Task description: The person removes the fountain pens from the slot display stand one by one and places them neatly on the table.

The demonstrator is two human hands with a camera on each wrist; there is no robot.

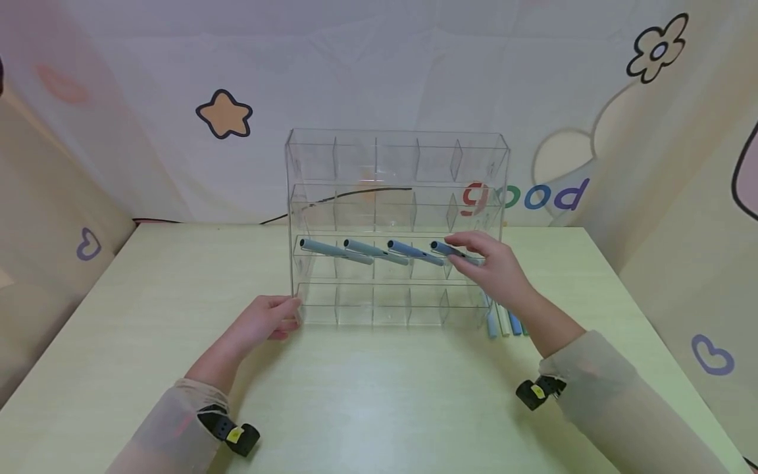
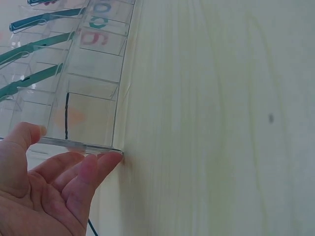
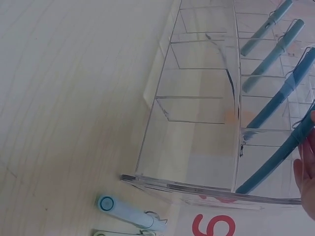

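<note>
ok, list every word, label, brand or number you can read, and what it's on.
"good": coloured letters on the backdrop, partly seen through the clear rack.
Yellow labels on both wrist cameras: too small to read.
Pens: no readable lettering.

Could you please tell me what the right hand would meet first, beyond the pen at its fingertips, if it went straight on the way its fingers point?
Probably the neighbouring blue pen in the clear rack, just left of the right hand; depth is unclear, so the rack itself might come first.
</note>
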